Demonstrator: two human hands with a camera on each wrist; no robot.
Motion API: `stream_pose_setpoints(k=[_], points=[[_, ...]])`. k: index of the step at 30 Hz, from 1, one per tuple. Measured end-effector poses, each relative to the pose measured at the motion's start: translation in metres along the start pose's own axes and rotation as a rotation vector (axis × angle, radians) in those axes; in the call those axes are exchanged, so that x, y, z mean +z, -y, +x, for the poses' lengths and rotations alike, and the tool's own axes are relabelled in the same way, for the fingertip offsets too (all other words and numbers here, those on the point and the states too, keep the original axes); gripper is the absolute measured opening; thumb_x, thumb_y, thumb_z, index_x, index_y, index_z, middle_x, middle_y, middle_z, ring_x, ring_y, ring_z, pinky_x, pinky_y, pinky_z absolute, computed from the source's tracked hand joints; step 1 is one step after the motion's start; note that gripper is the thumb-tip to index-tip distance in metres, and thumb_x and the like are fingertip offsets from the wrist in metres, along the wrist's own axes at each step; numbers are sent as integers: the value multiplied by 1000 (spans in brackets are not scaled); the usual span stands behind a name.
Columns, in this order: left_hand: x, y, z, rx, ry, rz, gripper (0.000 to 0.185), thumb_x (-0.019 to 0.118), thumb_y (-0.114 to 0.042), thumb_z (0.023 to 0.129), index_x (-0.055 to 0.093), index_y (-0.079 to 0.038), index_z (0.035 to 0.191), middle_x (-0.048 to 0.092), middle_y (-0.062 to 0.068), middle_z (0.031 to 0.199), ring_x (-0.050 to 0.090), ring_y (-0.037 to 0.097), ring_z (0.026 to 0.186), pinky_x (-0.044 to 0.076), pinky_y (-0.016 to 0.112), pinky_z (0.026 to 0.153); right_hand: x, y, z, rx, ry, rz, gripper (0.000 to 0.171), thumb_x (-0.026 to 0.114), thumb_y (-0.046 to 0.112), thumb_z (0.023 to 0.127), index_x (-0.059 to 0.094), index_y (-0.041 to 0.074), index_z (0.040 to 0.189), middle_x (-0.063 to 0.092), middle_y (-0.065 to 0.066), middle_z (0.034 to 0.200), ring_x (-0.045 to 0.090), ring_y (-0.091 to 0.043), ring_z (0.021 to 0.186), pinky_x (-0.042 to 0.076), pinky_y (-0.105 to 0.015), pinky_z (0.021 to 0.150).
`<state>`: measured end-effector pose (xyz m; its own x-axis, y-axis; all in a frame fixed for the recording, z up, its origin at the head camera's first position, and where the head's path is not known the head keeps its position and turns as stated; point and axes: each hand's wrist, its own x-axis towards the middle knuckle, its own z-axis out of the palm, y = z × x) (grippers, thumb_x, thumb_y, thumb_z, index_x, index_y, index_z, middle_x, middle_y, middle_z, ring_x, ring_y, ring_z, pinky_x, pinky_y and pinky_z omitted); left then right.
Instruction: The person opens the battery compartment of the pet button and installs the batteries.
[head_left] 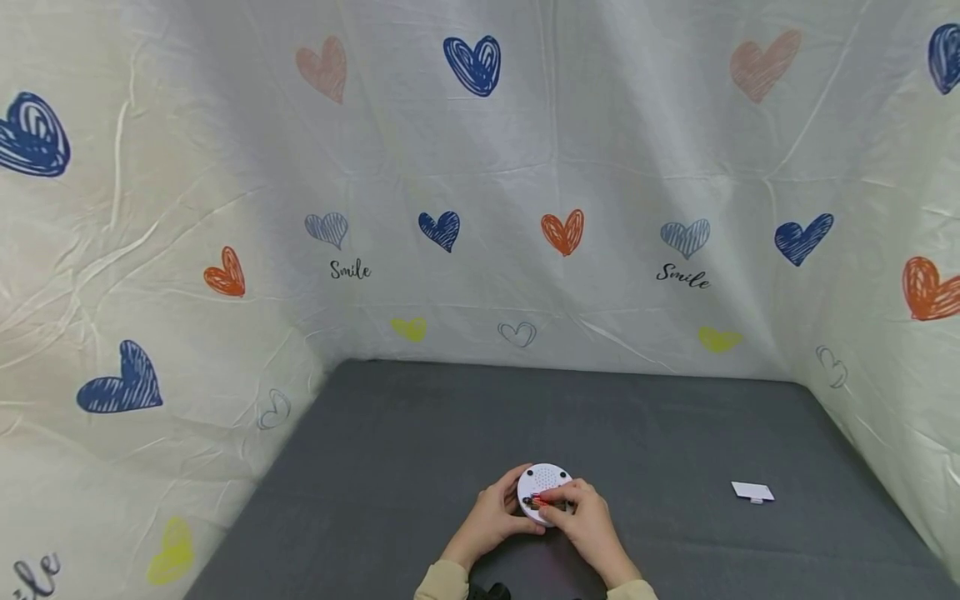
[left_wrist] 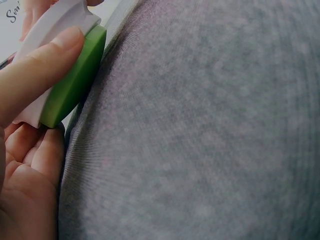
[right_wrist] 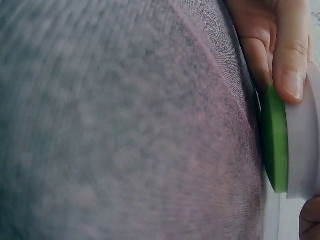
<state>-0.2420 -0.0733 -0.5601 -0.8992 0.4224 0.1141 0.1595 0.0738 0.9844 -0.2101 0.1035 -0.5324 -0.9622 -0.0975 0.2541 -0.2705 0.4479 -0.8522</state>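
Observation:
A round white device (head_left: 545,476) with small speaker holes and dark round feet faces up toward the head camera. Its other side is green, as the left wrist view shows on the green base (left_wrist: 80,80). My left hand (head_left: 487,518) grips it by the rim, thumb on the white edge and fingers beneath the green part. An open compartment in the device shows red-orange batteries (head_left: 535,502). With thumb and forefinger, my right hand (head_left: 588,518) pinches a battery at that compartment; its fingers partly hide it.
On the dark grey table (head_left: 420,433) to the right lies a small white battery cover (head_left: 752,491) with a tab. White cloth (head_left: 622,125) printed with hearts surrounds the table at the back and sides.

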Motion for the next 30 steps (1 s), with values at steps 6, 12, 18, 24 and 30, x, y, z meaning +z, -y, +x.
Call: stream_pose_setpoints(k=[6, 12, 18, 24, 30], points=[[0, 1, -1, -1, 5, -3, 84, 83, -2, 65, 40, -8, 137, 43, 14, 136, 42, 23, 124, 42, 26, 94, 3, 1, -1, -73, -63, -19, 14, 79, 15, 72, 74, 12, 85, 56, 7, 83, 46, -13, 78, 41, -26, 64], [-1, 2, 0, -8, 16, -28, 85, 83, -2, 65, 39, -9, 139, 42, 14, 137, 42, 22, 124, 43, 26, 92, 9, 5, 3, -165, -106, -56, 14, 80, 12, 69, 75, 15, 82, 61, 13, 83, 42, -8, 76, 41, -26, 66], [-1, 3, 1, -8, 13, -18, 85, 83, -2, 65, 39, -8, 138, 43, 15, 136, 43, 22, 123, 44, 26, 91, 13, 5, 4, -171, -82, -76, 11, 80, 17, 70, 75, 17, 80, 59, 14, 79, 40, -7, 73, 37, -28, 65], [-1, 2, 0, 2, 10, -8, 85, 83, -3, 65, 39, -8, 138, 43, 14, 137, 43, 22, 124, 43, 25, 93, 15, 5, 5, -131, -74, -105, 9, 80, 17, 70, 75, 20, 77, 57, 16, 77, 41, -6, 72, 35, -27, 64], [-1, 3, 0, 14, 14, -4, 86, 83, -3, 65, 39, -7, 139, 42, 14, 137, 42, 22, 124, 41, 25, 94, 14, 5, 5, -107, -69, -98, 8, 79, 13, 71, 75, 19, 75, 57, 14, 76, 42, -8, 72, 39, -25, 62]])
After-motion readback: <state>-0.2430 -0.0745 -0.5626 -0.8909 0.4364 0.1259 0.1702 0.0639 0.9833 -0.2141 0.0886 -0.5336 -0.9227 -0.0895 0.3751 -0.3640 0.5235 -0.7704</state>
